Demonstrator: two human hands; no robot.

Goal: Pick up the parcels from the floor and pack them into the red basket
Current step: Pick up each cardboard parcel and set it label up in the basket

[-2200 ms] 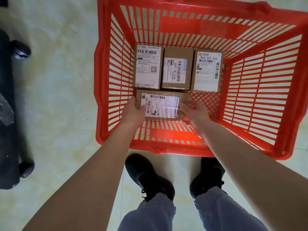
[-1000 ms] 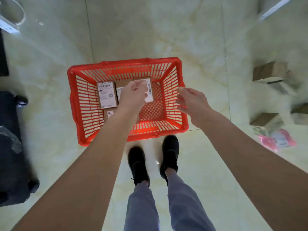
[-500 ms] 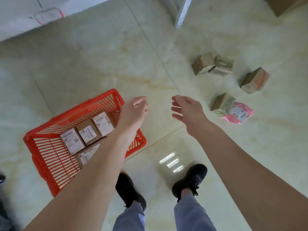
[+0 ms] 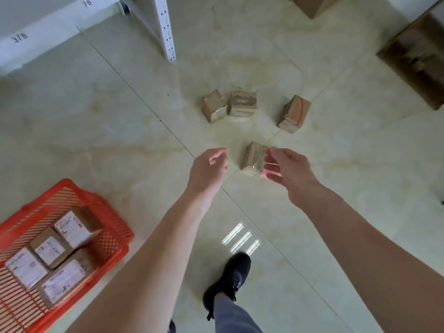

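Four brown parcels lie on the pale tiled floor [image 4: 120,121]. The nearest parcel [image 4: 252,156] sits where the tile seams cross, wrapped in shiny tape, and the right hand [image 4: 287,170] hovers over its right side with fingers [image 4: 271,168] spread apart and a little bent; whether they touch the cardboard cannot be told. A pink glow shows under those fingers, but what gives it is hidden by the hand. The left hand [image 4: 208,167] hangs just left of this parcel, holding nothing, its fingers loosely curled.

Farther off, two parcels stand touching each other, the left one [image 4: 213,106] tilted and the right one [image 4: 242,103] streaked with dark marks. A fourth parcel [image 4: 295,114] stands apart to their right, with a red curved mark on its face that is too blurred to read.

The red basket [image 4: 79,200] is at the lower left, cut off by the frame edge. Four boxes [image 4: 51,251] with white shipping labels lie inside; the print on them is smeared and unreadable.

A black shoe [image 4: 229,277] and a grey trouser leg [image 4: 234,317] step forward between the arms. At the top left a white shelf post [image 4: 165,27] with punched holes meets the floor, and handwritten numbers, "76" and something like "376", mark the white shelf edge [image 4: 48,22]. Larger cardboard boxes [image 4: 418,58] are cut off at the upper right.
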